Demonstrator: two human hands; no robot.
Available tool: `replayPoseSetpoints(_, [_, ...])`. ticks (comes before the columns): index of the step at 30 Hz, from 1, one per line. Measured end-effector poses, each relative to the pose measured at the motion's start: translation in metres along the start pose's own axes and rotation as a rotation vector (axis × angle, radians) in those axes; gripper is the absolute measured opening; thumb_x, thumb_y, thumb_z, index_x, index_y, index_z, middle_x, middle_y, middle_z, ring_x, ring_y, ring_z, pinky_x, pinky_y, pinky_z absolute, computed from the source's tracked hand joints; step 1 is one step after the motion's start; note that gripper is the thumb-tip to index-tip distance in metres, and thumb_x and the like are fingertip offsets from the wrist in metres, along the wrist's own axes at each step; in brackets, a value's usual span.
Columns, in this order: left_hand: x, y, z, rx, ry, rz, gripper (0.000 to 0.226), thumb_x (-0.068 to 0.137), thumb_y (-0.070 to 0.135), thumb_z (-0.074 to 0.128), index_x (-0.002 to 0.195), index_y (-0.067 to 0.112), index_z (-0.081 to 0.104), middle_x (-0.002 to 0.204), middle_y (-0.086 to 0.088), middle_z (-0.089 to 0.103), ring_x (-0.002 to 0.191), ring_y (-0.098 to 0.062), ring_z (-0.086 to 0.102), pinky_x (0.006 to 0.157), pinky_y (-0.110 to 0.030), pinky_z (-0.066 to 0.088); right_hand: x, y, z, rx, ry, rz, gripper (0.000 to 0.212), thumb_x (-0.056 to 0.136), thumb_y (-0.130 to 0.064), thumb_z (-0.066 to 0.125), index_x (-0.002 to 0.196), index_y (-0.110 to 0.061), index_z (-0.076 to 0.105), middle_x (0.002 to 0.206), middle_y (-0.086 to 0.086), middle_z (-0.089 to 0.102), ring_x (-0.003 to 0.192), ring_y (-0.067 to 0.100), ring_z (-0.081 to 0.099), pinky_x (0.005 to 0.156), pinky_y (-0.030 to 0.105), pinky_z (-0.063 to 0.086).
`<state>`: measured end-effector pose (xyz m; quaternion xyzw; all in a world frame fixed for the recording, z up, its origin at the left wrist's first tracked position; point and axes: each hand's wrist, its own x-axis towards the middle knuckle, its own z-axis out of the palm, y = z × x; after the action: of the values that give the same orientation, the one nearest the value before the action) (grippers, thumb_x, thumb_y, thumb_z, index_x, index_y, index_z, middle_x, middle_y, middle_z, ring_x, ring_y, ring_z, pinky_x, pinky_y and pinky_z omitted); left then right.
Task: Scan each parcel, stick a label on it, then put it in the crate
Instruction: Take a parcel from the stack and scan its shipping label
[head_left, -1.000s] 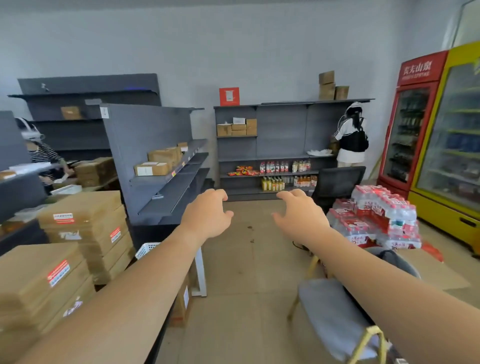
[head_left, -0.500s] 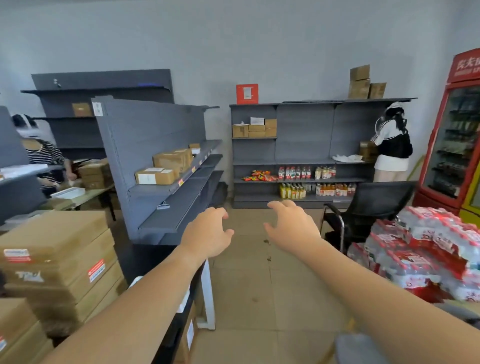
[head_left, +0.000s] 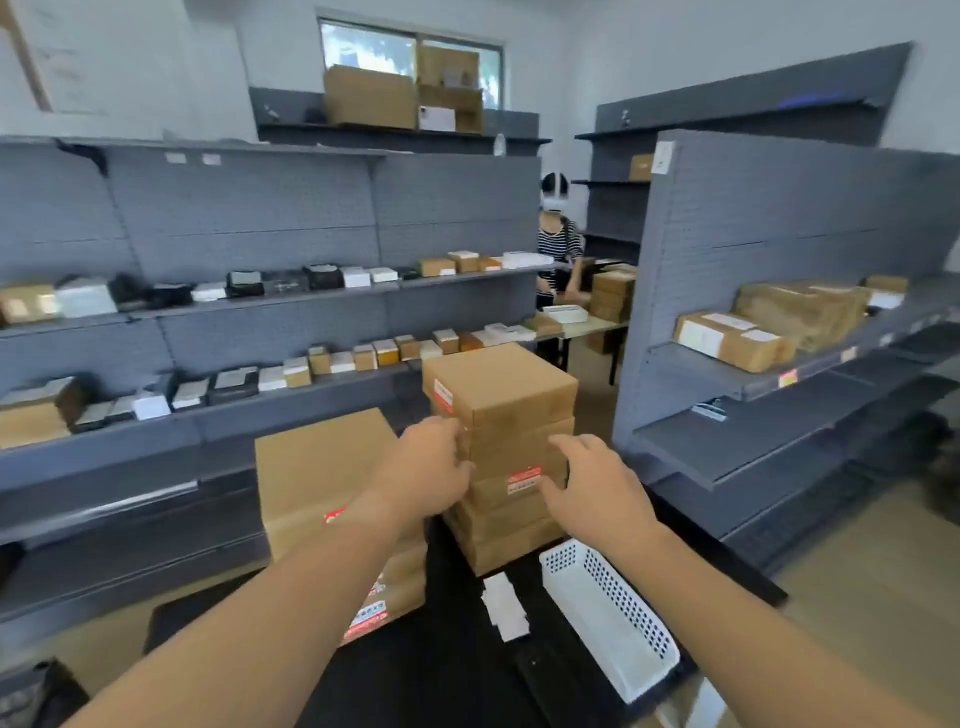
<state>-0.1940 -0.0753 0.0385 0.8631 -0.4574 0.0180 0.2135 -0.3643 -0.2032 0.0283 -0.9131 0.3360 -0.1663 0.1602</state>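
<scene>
A tall stack of brown cardboard parcels (head_left: 500, 387) with red stickers stands on a black table (head_left: 447, 670). A second, lower stack of wider parcels (head_left: 319, 462) stands just left of it. My left hand (head_left: 427, 470) touches the left side of the tall stack, a little below the top parcel, with its fingers against the cardboard. My right hand (head_left: 597, 488) hovers at the stack's right front with fingers spread and holds nothing. A white perforated crate (head_left: 610, 616) lies on the table at the right. White label sheets (head_left: 504, 608) lie between the crate and the stacks.
Grey shelving (head_left: 208, 312) with several small boxes runs along the left and back. Another grey shelf unit (head_left: 779, 364) with parcels stands to the right. A person in a striped top (head_left: 558, 249) works at a table behind the stacks.
My view swung left from the open aisle to the black table. Both hands, which were raised in the air, moved to the tall parcel stack, and the left one now touches it.
</scene>
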Motion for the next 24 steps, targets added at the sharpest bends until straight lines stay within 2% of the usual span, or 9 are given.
replayPoseSetpoints(5, [-0.014,-0.057,0.008,0.07,0.003,-0.349,0.047,0.094,0.037,0.063,0.136,0.02,0.053,0.135,-0.002,0.06,0.123,-0.025,0.056,0.101,-0.038,0.049,0.06,-0.015,0.044,0.093,-0.171,-0.185,0.054,0.099,-0.043,0.056,0.15,-0.029,0.042,0.147,-0.001,0.046,0.126,0.024,0.053,0.101,0.044,0.049])
replayPoseSetpoints(9, [-0.036,-0.095,0.014,0.059,0.054,-0.549,0.048,0.095,0.042,0.062,0.136,0.02,0.053,0.135,0.0,0.061,0.121,-0.025,0.058,0.099,-0.038,0.049,0.09,-0.031,0.082,0.174,-0.303,-0.244,0.057,0.099,-0.041,0.058,0.152,-0.026,0.041,0.149,0.001,0.046,0.131,0.025,0.051,0.104,0.042,0.049])
replayPoseSetpoints(13, [-0.039,-0.139,0.025,-0.072,0.202,-0.727,0.054,0.095,0.043,0.062,0.139,0.013,0.051,0.137,-0.006,0.059,0.125,-0.028,0.055,0.102,-0.04,0.046,0.124,-0.052,0.12,0.363,-0.431,-0.191,0.065,0.098,-0.042,0.063,0.154,-0.02,0.039,0.152,0.004,0.047,0.134,0.025,0.05,0.102,0.034,0.043])
replayPoseSetpoints(15, [-0.032,-0.166,0.034,-0.176,0.273,-0.819,0.058,0.096,0.045,0.059,0.141,0.01,0.047,0.139,-0.01,0.058,0.124,-0.03,0.055,0.101,-0.041,0.046,0.141,-0.063,0.14,0.438,-0.485,-0.121,0.074,0.098,-0.05,0.06,0.159,-0.021,0.031,0.156,0.004,0.045,0.135,0.025,0.051,0.104,0.036,0.042])
replayPoseSetpoints(18, [-0.016,-0.207,0.05,-0.305,0.297,-0.964,0.076,0.098,0.053,0.052,0.154,0.007,0.029,0.153,-0.015,0.044,0.138,-0.035,0.044,0.111,-0.047,0.04,0.168,-0.075,0.174,0.478,-0.514,-0.038,0.08,0.1,-0.062,0.047,0.163,-0.021,0.02,0.166,0.002,0.03,0.149,0.027,0.036,0.116,0.042,0.034])
replayPoseSetpoints(20, [-0.005,-0.232,0.062,-0.389,0.292,-1.03,0.079,0.1,0.054,0.047,0.157,0.006,0.022,0.157,-0.016,0.038,0.141,-0.036,0.04,0.113,-0.046,0.036,0.181,-0.08,0.197,0.495,-0.537,-0.001,0.08,0.102,-0.064,0.039,0.164,-0.019,0.016,0.169,0.002,0.023,0.153,0.026,0.028,0.12,0.042,0.028])
replayPoseSetpoints(22, [0.002,-0.25,0.073,-0.466,0.305,-1.046,0.076,0.099,0.056,0.046,0.154,0.007,0.03,0.151,-0.014,0.046,0.135,-0.035,0.047,0.11,-0.046,0.04,0.187,-0.084,0.216,0.536,-0.567,0.027,0.079,0.102,-0.064,0.037,0.164,-0.018,0.017,0.168,0.001,0.025,0.152,0.025,0.029,0.117,0.04,0.03])
replayPoseSetpoints(24, [0.005,-0.258,0.078,-0.514,0.317,-1.013,0.061,0.099,0.052,0.049,0.143,0.01,0.048,0.135,-0.008,0.061,0.119,-0.029,0.059,0.103,-0.045,0.048,0.188,-0.087,0.226,0.58,-0.569,0.011,0.066,0.104,-0.057,0.041,0.158,-0.018,0.034,0.156,-0.002,0.044,0.14,0.023,0.045,0.105,0.033,0.038])
